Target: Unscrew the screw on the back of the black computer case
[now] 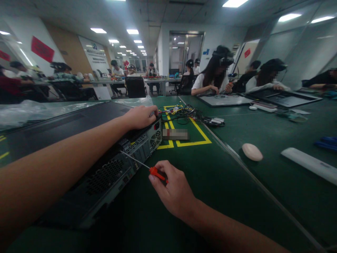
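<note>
A black desktop computer case (86,114) lies on its side on the green table, its metal back panel with vents and ports turned toward me. My left hand (140,116) is on the case's top at the far back corner, fingers bent and gripping near the edge; the fingertips are partly hidden. Between the thumb and fingers of my right hand (176,188) is a screwdriver (157,173) with an orange-red handle. Its thin metal shaft points left to the back panel, and the tip meets the panel near its upper edge; any screw there is too small to make out.
Tangled cables (188,111) lie beyond the case, near yellow tape lines (195,143). To the right are a pale oval object (252,151) and a long white bar (310,162). Clear plastic wrap (47,114) lies behind the case. Other people work across the table.
</note>
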Demonstrator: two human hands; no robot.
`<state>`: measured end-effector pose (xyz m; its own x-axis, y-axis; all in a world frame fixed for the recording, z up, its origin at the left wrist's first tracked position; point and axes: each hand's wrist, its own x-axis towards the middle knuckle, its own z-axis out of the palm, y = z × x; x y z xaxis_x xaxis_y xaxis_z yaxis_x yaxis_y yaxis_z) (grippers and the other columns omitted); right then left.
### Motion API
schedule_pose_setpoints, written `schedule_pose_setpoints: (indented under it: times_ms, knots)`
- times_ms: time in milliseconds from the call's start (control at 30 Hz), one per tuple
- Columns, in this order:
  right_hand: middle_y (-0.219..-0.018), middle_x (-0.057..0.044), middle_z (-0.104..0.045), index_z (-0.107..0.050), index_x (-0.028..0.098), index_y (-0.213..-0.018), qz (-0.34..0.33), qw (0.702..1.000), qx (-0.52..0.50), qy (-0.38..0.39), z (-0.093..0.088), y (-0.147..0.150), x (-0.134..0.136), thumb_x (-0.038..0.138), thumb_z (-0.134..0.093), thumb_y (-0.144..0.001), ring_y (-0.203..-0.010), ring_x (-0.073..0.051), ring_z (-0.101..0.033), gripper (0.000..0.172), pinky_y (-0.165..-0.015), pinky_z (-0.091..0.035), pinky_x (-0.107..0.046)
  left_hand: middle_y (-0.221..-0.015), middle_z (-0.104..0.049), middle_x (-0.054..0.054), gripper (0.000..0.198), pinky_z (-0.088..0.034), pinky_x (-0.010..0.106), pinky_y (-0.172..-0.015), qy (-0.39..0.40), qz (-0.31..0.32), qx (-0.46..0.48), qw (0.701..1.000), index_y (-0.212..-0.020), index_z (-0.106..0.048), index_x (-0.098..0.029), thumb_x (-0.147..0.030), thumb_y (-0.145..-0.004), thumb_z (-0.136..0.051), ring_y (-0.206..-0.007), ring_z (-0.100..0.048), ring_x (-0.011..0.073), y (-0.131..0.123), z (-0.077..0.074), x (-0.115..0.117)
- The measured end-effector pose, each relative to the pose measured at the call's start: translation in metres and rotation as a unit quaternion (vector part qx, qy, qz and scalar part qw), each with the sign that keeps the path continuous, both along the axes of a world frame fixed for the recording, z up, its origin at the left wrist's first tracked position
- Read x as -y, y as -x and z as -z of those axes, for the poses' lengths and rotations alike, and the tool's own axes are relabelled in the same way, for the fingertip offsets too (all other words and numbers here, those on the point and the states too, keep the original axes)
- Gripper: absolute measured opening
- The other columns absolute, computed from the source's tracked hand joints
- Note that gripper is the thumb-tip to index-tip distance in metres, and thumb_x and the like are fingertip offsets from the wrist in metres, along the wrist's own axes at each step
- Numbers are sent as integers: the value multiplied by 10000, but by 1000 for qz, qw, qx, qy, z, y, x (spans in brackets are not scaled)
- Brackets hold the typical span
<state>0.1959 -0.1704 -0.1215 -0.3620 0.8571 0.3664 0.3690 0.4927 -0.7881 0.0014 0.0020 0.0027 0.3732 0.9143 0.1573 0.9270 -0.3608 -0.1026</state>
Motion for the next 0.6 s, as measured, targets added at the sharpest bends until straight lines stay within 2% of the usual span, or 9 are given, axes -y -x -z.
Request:
schedule_pose_setpoints:
  times_ms: [600]
  knots:
    - [-942,-56,-740,-701,213,-1062,1,1000,19,-20,3,1,0,375,-559,-1064,-826,-215,-686,215,-759,-502,-351,-1139,-783,148,437,-526,450,-872,2,-1,12,1000,-1344,-692,-229,-340,-1013,-430,-1030,-724,340,0,1,1]
